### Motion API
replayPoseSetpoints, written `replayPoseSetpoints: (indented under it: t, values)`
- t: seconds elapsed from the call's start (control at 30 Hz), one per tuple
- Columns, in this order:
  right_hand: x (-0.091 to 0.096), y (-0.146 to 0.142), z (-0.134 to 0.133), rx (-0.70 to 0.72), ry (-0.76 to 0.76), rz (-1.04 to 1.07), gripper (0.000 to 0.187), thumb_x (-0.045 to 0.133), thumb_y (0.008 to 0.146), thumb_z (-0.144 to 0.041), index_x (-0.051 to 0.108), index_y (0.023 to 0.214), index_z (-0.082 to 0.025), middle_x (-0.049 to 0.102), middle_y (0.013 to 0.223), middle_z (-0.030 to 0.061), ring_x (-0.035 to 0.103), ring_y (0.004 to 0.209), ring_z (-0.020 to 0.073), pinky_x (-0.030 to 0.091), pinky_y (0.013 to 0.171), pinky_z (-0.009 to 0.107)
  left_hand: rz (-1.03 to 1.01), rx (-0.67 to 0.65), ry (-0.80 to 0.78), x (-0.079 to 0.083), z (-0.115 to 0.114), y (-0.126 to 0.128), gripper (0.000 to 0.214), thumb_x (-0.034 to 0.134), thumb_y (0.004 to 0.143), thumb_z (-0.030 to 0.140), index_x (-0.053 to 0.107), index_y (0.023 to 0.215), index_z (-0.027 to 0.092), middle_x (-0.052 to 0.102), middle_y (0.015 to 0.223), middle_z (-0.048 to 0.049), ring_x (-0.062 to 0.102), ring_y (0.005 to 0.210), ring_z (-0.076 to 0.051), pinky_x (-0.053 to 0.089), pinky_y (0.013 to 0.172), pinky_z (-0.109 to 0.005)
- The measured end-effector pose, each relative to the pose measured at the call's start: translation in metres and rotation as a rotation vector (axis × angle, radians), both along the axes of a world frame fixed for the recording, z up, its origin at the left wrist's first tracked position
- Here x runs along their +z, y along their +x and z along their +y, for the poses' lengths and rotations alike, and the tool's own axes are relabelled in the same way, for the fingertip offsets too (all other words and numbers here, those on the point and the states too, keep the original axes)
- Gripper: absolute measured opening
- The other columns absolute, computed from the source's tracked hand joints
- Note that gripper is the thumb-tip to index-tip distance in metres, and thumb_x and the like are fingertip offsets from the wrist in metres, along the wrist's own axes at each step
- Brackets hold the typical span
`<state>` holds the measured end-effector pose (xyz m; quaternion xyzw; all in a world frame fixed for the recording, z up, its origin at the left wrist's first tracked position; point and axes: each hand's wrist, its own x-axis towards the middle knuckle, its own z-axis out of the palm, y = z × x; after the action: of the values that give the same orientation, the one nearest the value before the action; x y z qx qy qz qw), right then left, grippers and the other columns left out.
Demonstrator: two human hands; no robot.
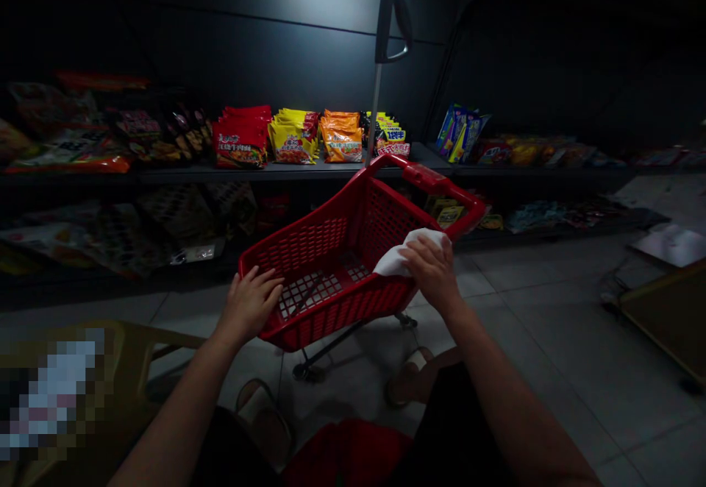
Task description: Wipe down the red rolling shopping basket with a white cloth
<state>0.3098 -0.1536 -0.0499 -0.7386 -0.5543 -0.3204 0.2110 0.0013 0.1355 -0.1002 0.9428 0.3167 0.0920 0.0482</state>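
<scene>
A small red shopping cart [331, 251] on wheels stands in front of me, tilted up to the right. My left hand [251, 303] rests on the cart's near left rim with its fingers curled over the edge. Held closed on a white cloth [405, 251], my right hand [433, 270] presses it against the cart's right rim. The basket looks empty inside.
Dark shelves [331, 171] behind the cart hold packets of noodles and snacks. A pole with a handle [386, 31] rises behind the cart. A yellowish stool [137, 354] is at my lower left. Flat boards and a low trolley [667, 303] lie on the tiled floor at right.
</scene>
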Motion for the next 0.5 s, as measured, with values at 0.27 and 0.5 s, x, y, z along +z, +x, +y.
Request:
replayPoseSetpoints:
  t: [0.27, 0.5]
  values:
    - [-0.034, -0.111, 0.059, 0.23, -0.119, 0.138, 0.024, 0.051, 0.102, -0.03, 0.064, 0.122, -0.026, 0.072, 0.111, 0.0002, 0.056, 0.118, 0.0192, 0.007, 0.127, 0.05, 0.005, -0.013, -0.034, 0.005, 0.004, 0.007, 0.045, 0.036, 0.1, 0.049, 0.068, 0.128, 0.036, 0.056, 0.149, 0.003, 0.031, 0.15, -0.032, 0.017, 0.121, -0.063]
    - [-0.011, -0.056, 0.032, 0.284, -0.191, -0.021, 0.028, 0.051, 0.102, -0.025, 0.063, 0.127, -0.026, 0.072, 0.113, -0.0001, 0.057, 0.118, 0.0176, 0.02, 0.123, 0.041, 0.0, -0.032, -0.045, 0.0, 0.02, -0.007, 0.047, 0.035, 0.099, 0.048, 0.069, 0.127, 0.032, 0.056, 0.149, -0.002, 0.034, 0.149, -0.032, 0.019, 0.12, -0.063]
